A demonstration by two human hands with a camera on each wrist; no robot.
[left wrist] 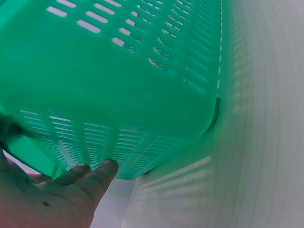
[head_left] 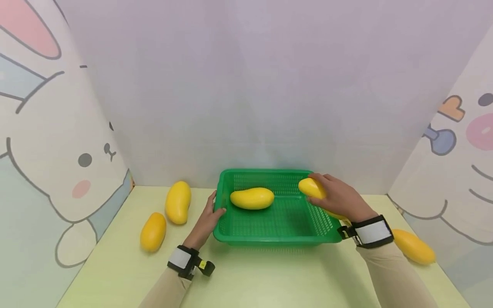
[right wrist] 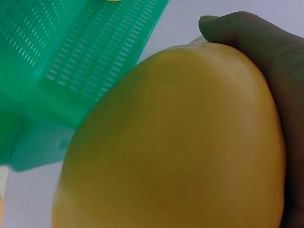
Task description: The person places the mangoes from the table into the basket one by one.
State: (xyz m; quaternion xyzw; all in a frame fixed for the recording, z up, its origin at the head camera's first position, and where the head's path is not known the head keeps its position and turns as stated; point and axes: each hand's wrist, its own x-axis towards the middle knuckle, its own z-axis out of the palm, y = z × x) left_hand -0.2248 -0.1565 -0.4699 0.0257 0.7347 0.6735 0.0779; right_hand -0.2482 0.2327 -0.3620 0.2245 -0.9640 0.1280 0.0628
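The right hand (head_left: 339,197) is curled round a yellow mango (head_left: 311,188), fingers over its top and far side, the fruit's free end poking out toward the middle of the green basket (head_left: 269,233). In the right wrist view the mango (right wrist: 180,142) fills the palm, with one fingertip (right wrist: 223,26) wrapped over its end, so the hold looks full and snug rather than a fingertip pinch. It sits above the basket's right rim, near the far right corner, not yet resting on the mesh floor.

The skin looks smooth and slightly glossy, so I judge it somewhat slippery; it seems firm, rounded and light enough for one hand (whether real fruit or a plastic model cannot be told). Its thick middle is the safest place to hold, as the tapering ends would tend to slide out of a grasp.

The left hand (head_left: 208,218) grips the basket's left rim, thumb over the top edge and fingers (left wrist: 102,173) against the slotted outer wall. The basket appears to be thin, stiff plastic, light and liable to skid on the table (head_left: 269,278), which a hand on the rim would prevent.

A second mango (head_left: 252,198) lies inside, toward the far left of the basket floor. Two more (head_left: 178,202) (head_left: 153,232) lie near the table's left edge, well apart from the basket, and another (head_left: 414,247) lies by the right edge, behind the right wrist.
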